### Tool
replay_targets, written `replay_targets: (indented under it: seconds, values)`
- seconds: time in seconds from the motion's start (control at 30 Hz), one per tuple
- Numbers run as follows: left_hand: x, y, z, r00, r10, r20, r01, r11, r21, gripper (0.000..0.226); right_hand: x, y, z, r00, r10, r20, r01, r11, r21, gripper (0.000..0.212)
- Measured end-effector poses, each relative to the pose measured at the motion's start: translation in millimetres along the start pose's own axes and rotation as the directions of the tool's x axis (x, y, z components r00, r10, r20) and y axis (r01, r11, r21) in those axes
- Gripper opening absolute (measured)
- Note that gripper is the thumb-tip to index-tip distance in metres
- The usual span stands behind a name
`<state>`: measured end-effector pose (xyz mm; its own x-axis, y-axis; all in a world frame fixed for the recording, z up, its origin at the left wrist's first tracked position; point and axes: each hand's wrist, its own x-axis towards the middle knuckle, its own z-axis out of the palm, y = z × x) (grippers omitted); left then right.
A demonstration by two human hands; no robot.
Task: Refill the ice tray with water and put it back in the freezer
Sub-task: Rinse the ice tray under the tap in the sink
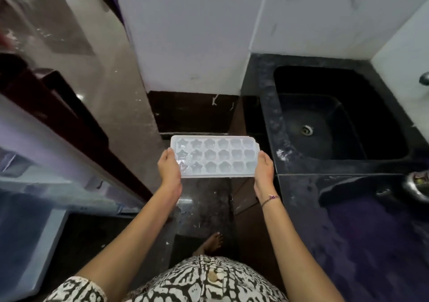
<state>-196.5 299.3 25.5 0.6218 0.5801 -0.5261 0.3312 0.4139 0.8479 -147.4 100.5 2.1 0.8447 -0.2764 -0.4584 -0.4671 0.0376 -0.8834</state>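
Observation:
A white ice tray [214, 156] with star and flower shaped cells is held level in front of me, above the dark floor. My left hand [169, 168] grips its left end and my right hand [264, 170] grips its right end. I cannot tell whether the cells hold water. The black stone sink [336, 116] lies to the right of the tray. At the left, the open fridge door [76, 125] with a dark red edge and the pale fridge interior [34, 185] show, blurred.
A black stone counter [348, 232] runs along the right, with a metal object [417, 185] at its far edge. A tap part [424, 78] shows at the right border. White wall and a dark skirting stand ahead. My bare foot [212, 242] is on the floor.

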Motion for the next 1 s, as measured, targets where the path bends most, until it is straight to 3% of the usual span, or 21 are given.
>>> replay_targets:
  seconds: [0.27,0.4,0.6,0.8,1.0]
  values:
    - [32.2,19.7,87.1,0.998,0.014,0.069,-0.016,0.999,0.040,0.030,51.9,-43.7,-24.1,0.987,-0.097,-0.125,0.099,0.995,0.007,0.038]
    - [37.6,20.3,125.8,0.989,0.019,0.144,-0.034,0.994,0.104,0.026,64.6,-57.8,-49.9,0.968,-0.139,-0.208,0.148,0.989,0.026,0.030]
    - [36.3,25.6,184.7,0.958,0.008,0.285,-0.062,0.981,0.182,0.027,80.1,-67.1,-85.3,0.948,-0.126,-0.292,0.154,0.985,0.075,0.036]
    - [42.7,19.5,259.3,0.890,-0.071,0.450,-0.063,0.959,0.276,0.021,104.6,-73.0,-126.5,0.891,-0.115,-0.440,0.161,0.984,0.070,0.034]
    - [56.4,19.1,346.6,0.790,-0.148,0.595,-0.109,0.921,0.374,0.026,140.2,-85.5,-152.9,0.824,-0.005,-0.566,0.125,0.977,0.174,0.035]
